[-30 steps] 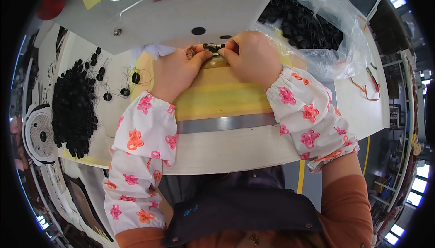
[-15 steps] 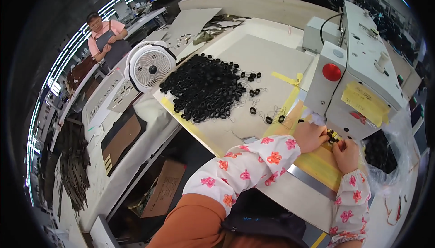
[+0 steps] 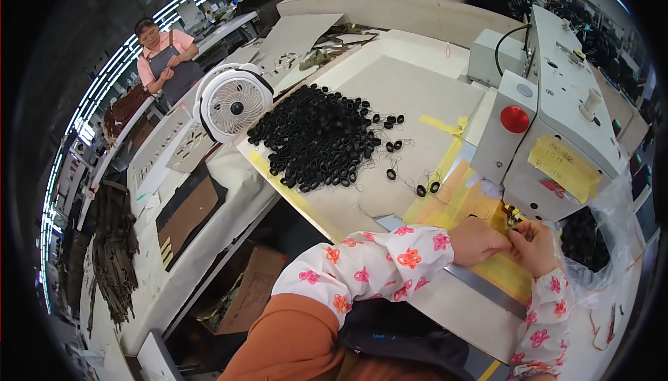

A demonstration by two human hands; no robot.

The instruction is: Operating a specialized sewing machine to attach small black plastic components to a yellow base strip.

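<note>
Both my hands are close together in front of the needle area of a pale grey sewing machine (image 3: 550, 113). My left hand (image 3: 476, 242) is closed, its fingertips over the yellow-taped work plate (image 3: 502, 278). Beside it, my right hand (image 3: 534, 247) pinches with thumb and forefinger just below the small brass-coloured presser parts (image 3: 513, 215). Whatever either hand holds is too small or hidden to make out. A large pile of small black loops (image 3: 316, 137) lies left of the machine. A few loops with thread tails (image 3: 428, 189) are strewn nearer my hands.
A white fan (image 3: 235, 106) stands beyond the pile's left side. A clear plastic bag with black pieces (image 3: 584, 238) is right of the machine. Dark straps (image 3: 113, 252) hang at far left, near a brown panel (image 3: 189, 212). Another person (image 3: 167, 61) stands in the background.
My left hand has drawn back toward me from the needle area. My right hand has shifted slightly, its fingertips now higher beside the presser parts. The view has moved a little.
</note>
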